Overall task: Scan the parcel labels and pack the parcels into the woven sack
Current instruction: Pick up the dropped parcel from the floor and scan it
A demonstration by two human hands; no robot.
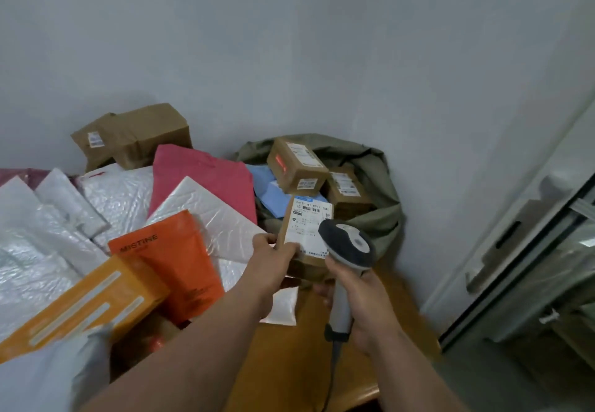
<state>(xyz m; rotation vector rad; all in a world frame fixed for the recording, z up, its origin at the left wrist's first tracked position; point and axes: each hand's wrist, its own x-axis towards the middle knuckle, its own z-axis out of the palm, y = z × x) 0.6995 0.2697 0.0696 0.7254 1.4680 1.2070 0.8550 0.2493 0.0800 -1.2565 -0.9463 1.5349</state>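
Left hand (273,260): thumb on top, fingers curled beneath, pinching the near edge of a small cardboard parcel (307,234). The parcel is a flat brown box with a white printed label (309,224) facing up, barcode at its far end. It is held above the near rim of the sack.

Right hand (363,299): fingers wrapped round the pale grey handle of a barcode scanner (349,250). The scanner has a rounded dark head with a light oval panel, just right of the parcel and touching or nearly touching its right edge; I cannot tell which. A dark cable hangs from the handle's base.

Woven sack (383,205): olive-green, soft and creased, mouth open and rolled down, standing against the pale wall at the far right of the table. Inside: two brown cardboard boxes (297,166) with white labels, the far one showing a red glow on its left face, and a light blue soft packet (270,186) beside them.

Wooden table (289,363): orange-brown, smooth. Heaped on its left: white bubble mailers (106,199) with a crinkled sheen, a pink plastic mailer (206,176), an orange glossy pouch (170,260) printed MISTINE, an orange flat carton (83,305) with pale stripes, and a large brown taped box (132,136) at the far wall.
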